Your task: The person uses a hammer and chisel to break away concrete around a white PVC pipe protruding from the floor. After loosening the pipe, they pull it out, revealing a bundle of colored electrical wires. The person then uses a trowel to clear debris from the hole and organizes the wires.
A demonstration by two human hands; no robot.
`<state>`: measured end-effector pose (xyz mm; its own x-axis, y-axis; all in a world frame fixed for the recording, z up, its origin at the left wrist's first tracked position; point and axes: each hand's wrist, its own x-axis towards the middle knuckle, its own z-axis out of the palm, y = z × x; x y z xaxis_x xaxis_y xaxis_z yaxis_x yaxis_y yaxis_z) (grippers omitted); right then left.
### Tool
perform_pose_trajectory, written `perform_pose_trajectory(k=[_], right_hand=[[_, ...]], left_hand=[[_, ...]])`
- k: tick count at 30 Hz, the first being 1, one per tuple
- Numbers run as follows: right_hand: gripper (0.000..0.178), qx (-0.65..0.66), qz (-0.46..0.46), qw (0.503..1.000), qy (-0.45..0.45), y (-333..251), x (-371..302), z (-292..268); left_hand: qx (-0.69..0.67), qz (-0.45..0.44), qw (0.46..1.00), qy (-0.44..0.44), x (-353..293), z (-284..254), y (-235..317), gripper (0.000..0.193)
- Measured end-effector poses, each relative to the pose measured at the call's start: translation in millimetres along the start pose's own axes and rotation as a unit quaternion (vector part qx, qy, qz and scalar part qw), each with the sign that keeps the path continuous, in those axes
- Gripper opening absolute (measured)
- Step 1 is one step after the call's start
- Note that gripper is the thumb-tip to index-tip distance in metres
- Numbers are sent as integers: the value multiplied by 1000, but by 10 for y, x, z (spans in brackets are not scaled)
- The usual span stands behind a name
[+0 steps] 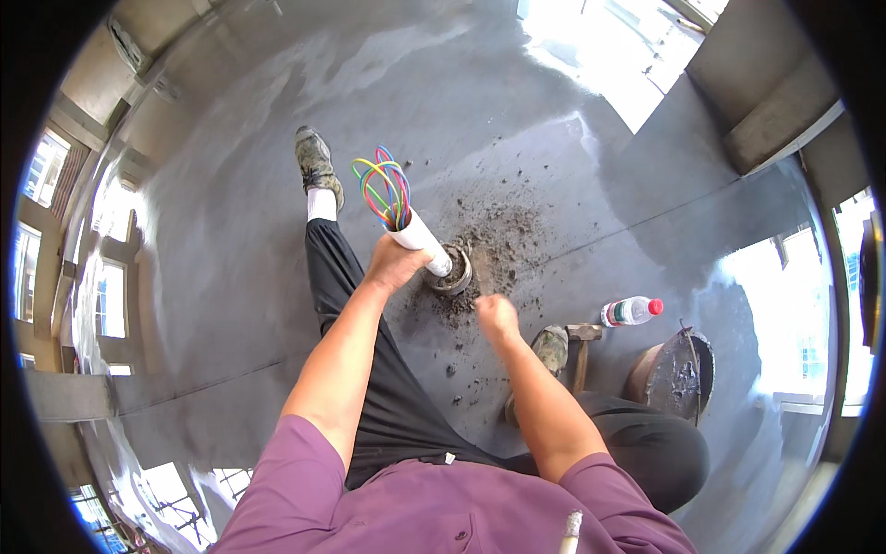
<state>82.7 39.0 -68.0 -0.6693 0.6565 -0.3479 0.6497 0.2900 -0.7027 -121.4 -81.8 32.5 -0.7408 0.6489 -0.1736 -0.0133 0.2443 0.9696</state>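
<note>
My left hand [399, 263] is wrapped round a white plastic pipe [417, 238], which leans to the upper left. Looped red, blue, green and yellow wires [383, 189] stick out of its open top. The pipe's lower end stands inside a short round collar [455, 284] on the floor, with grey-brown mortar in and around it. Just right of the collar, my right hand [498, 317] is closed and slightly blurred. Something thin seems to reach from it toward the collar, but I cannot make out what it is.
Mortar crumbs [503, 226] lie scattered round the collar on the grey concrete floor [249, 185]. By my right shoe [551, 349] is a hammer [583, 332] with a wooden handle. Farther right are a red-capped plastic bottle [631, 311], lying down, and a mortar-stained bucket [657, 374].
</note>
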Motion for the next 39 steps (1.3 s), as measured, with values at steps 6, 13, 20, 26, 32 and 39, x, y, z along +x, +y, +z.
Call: perform_pose_trajectory(k=[6,13,20,26,32,39], right_hand=[[42,126,153,975,104,-221,-105,24],[40,87,98,970,207,-34,-63,110],[43,87,127,970,189,-103,-111,131],[39,99,134,977,133,27,-20,147],[43,169,161,959,164,-317,-110,-8],[41,144,142,967,156,-78,23,118]], left_hand=[[19,11,1000,-5,-21,-6,2,32],[7,1,999,-36,31,13,9,36],[13,6,999,-32,-46,-25,-52,39],[12,12,999,-34,-66,6,-38,40],[24,29,999,-38,-76,-30,-17,39],[3,19,999,-37,-63,38,22,37]])
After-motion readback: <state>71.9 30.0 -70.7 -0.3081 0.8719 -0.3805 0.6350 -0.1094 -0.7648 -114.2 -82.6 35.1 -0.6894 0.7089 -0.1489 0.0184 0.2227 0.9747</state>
